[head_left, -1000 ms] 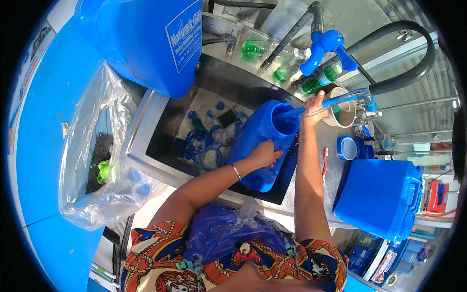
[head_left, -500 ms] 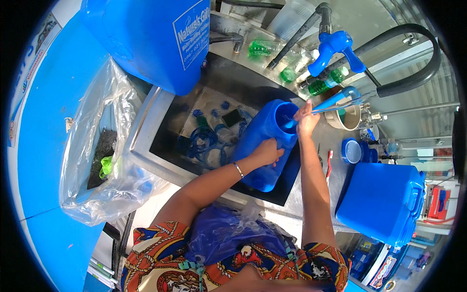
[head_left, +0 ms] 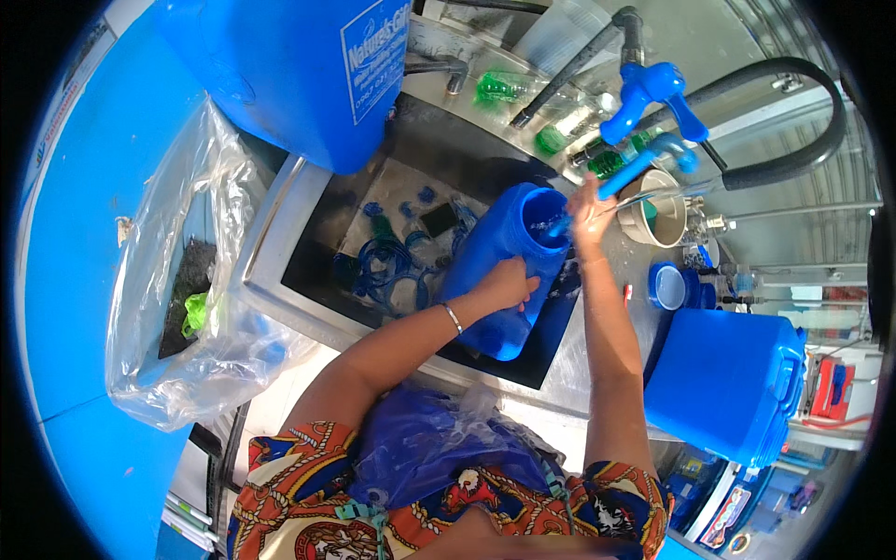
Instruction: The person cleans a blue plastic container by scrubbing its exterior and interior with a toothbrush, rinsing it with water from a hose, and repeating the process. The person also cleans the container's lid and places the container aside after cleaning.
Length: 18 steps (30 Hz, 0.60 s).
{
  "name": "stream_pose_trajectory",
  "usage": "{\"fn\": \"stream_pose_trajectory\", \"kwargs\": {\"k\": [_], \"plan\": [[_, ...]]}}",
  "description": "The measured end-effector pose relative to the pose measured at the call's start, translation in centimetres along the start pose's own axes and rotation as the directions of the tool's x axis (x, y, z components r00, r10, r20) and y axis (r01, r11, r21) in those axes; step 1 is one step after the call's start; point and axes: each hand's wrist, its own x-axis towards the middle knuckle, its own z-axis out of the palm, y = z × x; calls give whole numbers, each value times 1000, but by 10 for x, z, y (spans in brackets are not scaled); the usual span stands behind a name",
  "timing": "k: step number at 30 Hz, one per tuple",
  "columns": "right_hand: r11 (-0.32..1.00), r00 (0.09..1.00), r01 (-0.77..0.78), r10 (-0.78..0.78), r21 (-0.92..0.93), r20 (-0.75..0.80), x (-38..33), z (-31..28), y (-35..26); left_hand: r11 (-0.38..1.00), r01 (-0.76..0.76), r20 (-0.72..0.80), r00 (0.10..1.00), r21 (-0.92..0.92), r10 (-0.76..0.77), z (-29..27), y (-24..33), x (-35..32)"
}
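A blue plastic jug (head_left: 499, 327) leans in the metal sink (head_left: 272, 219), its wide round mouth facing up and away from me. My left hand (head_left: 507, 285) is closed on the jug's near side, around what appears to be its handle. In my right hand (head_left: 590, 217), at the rim of the mouth, is a blue-handled brush (head_left: 633, 175). Its lower end reaches inside the jug; its curved top is smeared by motion. Clear water runs from the black hose (head_left: 747, 174) past the brush handle toward the mouth.
A large blue container (head_left: 271, 84) stands at the sink's far left. Clear and green bottles (head_left: 504, 89), a blue tap (head_left: 653, 93) and a cream tub (head_left: 665, 229) line the back. Another blue jug (head_left: 719, 373) is on the right. A clear plastic bag (head_left: 159, 364) lies left.
My right hand and the brush have shifted slightly, the handle swinging to a steeper tilt. The brush's lower part now shows at the jug's mouth. My left hand keeps its hold.
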Motion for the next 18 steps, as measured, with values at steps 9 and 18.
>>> {"fn": "stream_pose_trajectory", "kwargs": {"k": [9, 18], "plan": [[987, 997, 80, -80, 142, -8, -6, 9, 11, 994, -108, 30, 994, 28, 107, 13, 2, -5], [940, 979, 123, -63, 319, -192, 1, 9, 11, 998, -62, 39, 997, 10, 62, 11, 1, -3]]}}
